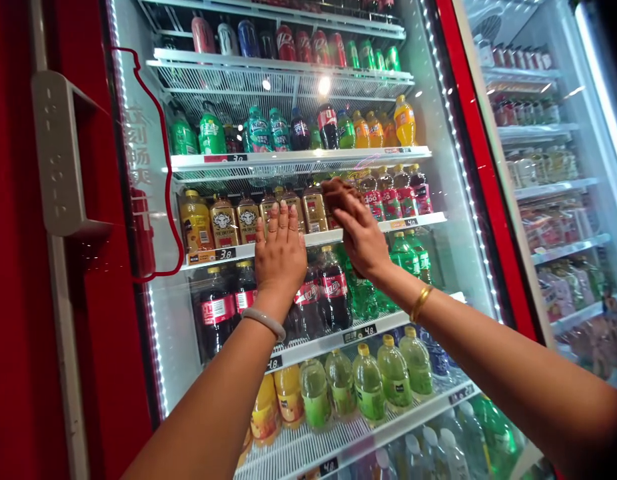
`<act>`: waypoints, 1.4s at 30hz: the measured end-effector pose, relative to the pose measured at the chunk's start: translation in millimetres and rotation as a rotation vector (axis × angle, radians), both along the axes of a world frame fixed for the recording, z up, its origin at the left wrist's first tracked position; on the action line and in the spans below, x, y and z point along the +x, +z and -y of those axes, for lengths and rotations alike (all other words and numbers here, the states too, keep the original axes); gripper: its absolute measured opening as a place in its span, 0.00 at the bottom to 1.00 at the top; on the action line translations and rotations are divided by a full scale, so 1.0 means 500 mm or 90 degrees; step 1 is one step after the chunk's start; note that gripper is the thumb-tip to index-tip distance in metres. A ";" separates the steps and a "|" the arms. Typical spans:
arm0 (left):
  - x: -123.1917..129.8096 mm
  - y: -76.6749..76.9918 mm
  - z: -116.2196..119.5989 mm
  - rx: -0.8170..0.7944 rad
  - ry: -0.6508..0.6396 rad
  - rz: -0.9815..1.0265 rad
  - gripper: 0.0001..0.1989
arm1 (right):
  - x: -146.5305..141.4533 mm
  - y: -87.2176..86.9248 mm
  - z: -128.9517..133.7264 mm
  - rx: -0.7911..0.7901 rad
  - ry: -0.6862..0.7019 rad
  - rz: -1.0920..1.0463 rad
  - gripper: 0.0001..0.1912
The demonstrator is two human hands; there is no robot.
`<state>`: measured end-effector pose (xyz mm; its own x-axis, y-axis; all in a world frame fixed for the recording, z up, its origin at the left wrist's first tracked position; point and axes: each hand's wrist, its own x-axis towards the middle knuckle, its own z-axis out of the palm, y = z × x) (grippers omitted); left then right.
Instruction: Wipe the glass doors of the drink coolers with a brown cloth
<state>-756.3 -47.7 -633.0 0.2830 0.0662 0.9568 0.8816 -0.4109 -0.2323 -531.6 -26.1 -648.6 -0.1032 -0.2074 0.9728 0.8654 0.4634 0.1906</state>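
My left hand [281, 257] lies flat with fingers stretched upward against the glass door [413, 267] of a drinks fridge. A grey bangle circles that wrist. To its right, my right hand [361, 233] grips a crumpled brown cloth [341, 195] and holds it at the glass. The cloth hides part of the middle shelf. Behind the glass, gold-labelled bottles [223, 221] stand near my left fingers, and pink-labelled bottles [387, 193] stand to the right of the cloth.
A grey door handle [61, 153] sticks out from the red frame [101, 320] on the left. Shelves behind the glass carry cans [286, 43], cola bottles [333, 287] and pale green drink bottles [368, 383]. Another lit fridge [553, 130] stands at the right.
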 end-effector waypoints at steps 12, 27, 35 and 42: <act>0.023 0.015 0.003 -0.035 0.002 -0.079 0.32 | 0.051 0.008 -0.016 0.021 -0.027 -0.101 0.38; 0.188 0.025 -0.011 -0.023 -0.042 -0.143 0.33 | 0.153 -0.005 -0.022 0.011 -0.047 -0.145 0.38; 0.193 0.026 -0.015 -0.042 -0.043 -0.134 0.33 | 0.202 -0.047 0.000 -0.002 -0.030 0.062 0.27; 0.189 0.026 -0.012 -0.049 -0.046 -0.130 0.32 | 0.118 -0.006 -0.020 -0.001 -0.024 -0.116 0.33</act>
